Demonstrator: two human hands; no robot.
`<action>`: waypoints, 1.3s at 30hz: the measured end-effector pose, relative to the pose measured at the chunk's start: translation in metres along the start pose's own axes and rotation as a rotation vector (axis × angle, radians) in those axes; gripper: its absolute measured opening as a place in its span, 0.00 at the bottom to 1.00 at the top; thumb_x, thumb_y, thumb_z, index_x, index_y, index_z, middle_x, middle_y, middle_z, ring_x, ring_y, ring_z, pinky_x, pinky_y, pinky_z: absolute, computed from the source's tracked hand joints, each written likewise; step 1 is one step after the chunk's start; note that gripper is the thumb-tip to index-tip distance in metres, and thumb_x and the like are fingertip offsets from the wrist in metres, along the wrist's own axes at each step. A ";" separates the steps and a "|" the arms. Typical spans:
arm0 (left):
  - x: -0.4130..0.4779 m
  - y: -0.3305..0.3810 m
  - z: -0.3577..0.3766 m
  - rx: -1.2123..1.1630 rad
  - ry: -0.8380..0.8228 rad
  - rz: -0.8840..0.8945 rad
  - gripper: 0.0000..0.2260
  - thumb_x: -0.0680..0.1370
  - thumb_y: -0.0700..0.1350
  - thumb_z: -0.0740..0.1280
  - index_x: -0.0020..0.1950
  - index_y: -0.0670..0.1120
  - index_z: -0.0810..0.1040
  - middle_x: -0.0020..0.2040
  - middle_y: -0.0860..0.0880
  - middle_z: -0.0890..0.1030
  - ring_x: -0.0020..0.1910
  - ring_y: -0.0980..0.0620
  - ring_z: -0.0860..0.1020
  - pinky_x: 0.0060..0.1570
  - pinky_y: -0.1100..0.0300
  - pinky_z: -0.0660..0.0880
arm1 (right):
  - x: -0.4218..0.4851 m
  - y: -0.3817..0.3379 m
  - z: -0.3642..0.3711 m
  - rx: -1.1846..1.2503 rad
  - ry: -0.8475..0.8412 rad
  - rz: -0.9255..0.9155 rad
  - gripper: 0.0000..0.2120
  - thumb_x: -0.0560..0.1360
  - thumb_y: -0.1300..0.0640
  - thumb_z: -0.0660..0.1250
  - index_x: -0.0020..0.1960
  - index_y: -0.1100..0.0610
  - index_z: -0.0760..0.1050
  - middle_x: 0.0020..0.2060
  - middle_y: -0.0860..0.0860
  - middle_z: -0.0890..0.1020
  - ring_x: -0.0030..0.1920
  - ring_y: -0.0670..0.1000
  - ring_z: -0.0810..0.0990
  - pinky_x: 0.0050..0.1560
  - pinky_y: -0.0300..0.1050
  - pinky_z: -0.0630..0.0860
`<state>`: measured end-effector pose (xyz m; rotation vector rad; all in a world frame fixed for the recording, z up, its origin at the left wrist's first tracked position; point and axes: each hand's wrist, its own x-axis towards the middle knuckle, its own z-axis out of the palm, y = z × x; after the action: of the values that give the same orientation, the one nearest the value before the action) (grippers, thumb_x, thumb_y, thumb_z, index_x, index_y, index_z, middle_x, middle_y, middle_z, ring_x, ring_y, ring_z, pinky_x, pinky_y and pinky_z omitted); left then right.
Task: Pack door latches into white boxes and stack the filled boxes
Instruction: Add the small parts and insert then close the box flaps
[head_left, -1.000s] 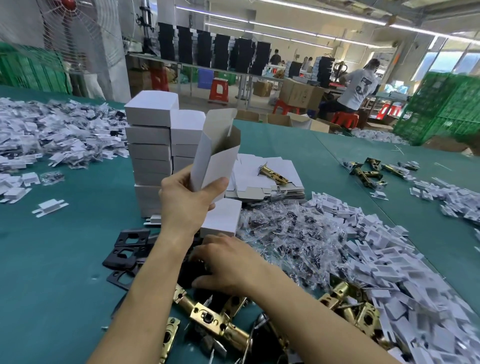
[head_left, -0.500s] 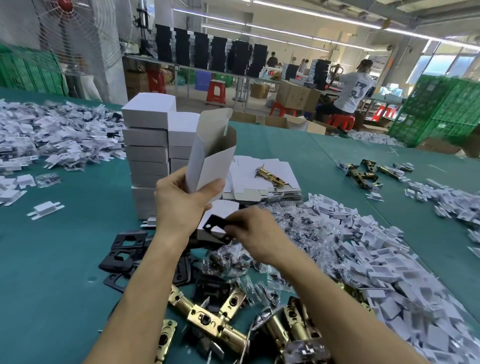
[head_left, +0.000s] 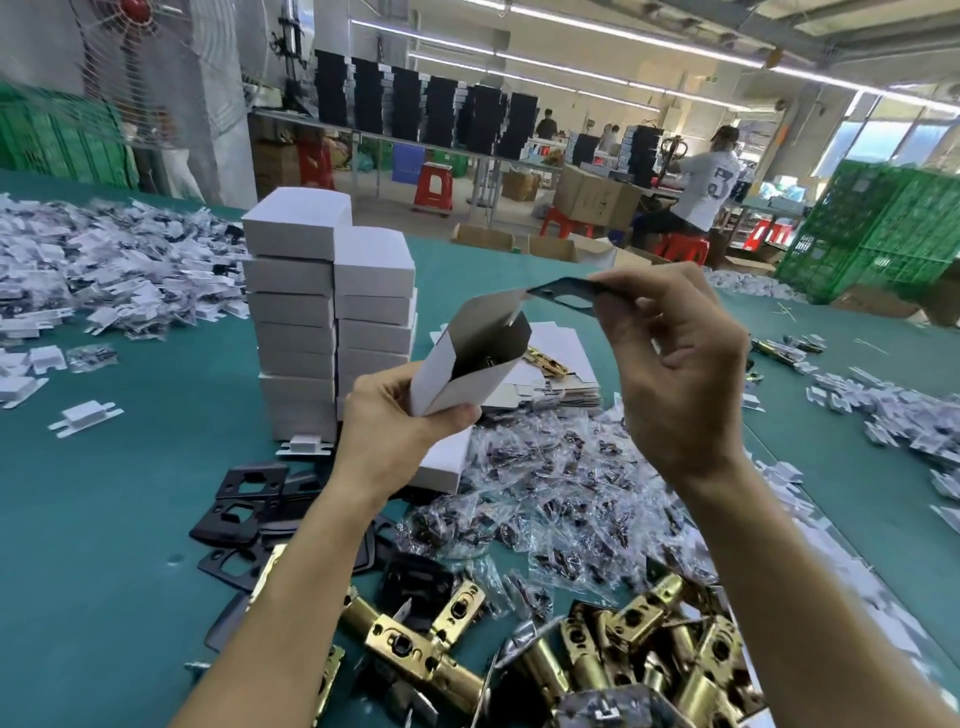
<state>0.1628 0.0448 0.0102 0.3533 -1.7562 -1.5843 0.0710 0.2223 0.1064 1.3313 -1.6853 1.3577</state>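
- While the left hand (head_left: 400, 421) is gripping the lower end of the open white cardboard box (head_left: 467, 358), just as it was a second ago, the box is now leaning over to the right instead of standing nearly upright, with its open mouth turned toward the other hand.
- The right hand (head_left: 680, 374), which was reaching low among the parts a second ago and was pinching a plate beside the left hand half a second ago, is now hanging raised above the box mouth.
- Its thumb and fingertips are pinching the flat black metal strike plate (head_left: 566, 291), whose free end is pointing at the box's upright flap, just short of the opening.
- Behind the left hand, two stacks of closed white boxes (head_left: 296, 312) are standing side by side on the green table (head_left: 104, 545), where they stood before.
- A low stack of flat white box blanks (head_left: 566, 364) is lying behind the held box and is partly covered by it.
- More black plates (head_left: 244, 499) are lying under the left forearm, which is hiding some of them.
- Brass tubular door latches (head_left: 415, 644) are lying heaped at the near edge, between and under both forearms.
- Clear bags of dark screws (head_left: 561, 488) are spreading between the arms.
- Heaps of small white plastic pieces (head_left: 104, 270) are covering the table's far left.
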 end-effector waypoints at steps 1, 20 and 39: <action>0.000 -0.001 0.000 0.001 -0.003 -0.001 0.16 0.65 0.38 0.82 0.48 0.53 0.86 0.44 0.53 0.87 0.44 0.53 0.83 0.48 0.49 0.83 | 0.001 -0.002 0.002 -0.007 -0.037 -0.034 0.10 0.77 0.64 0.69 0.55 0.51 0.78 0.45 0.46 0.79 0.45 0.42 0.77 0.42 0.43 0.76; -0.002 0.002 0.003 -0.011 -0.096 -0.065 0.16 0.64 0.37 0.83 0.48 0.48 0.87 0.43 0.46 0.86 0.45 0.39 0.82 0.43 0.40 0.83 | 0.030 -0.021 0.026 -0.521 -0.740 0.029 0.12 0.79 0.55 0.65 0.55 0.40 0.83 0.52 0.46 0.83 0.52 0.52 0.74 0.49 0.51 0.74; -0.002 -0.002 0.004 -0.186 0.047 -0.189 0.22 0.59 0.51 0.80 0.51 0.45 0.84 0.45 0.48 0.87 0.43 0.49 0.86 0.33 0.52 0.82 | -0.072 0.045 0.018 -0.683 -1.390 0.556 0.23 0.67 0.49 0.79 0.59 0.49 0.77 0.54 0.46 0.81 0.52 0.48 0.81 0.56 0.48 0.80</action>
<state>0.1616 0.0487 0.0080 0.4726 -1.5623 -1.8421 0.0545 0.2286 0.0211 1.4427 -3.1468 -0.2893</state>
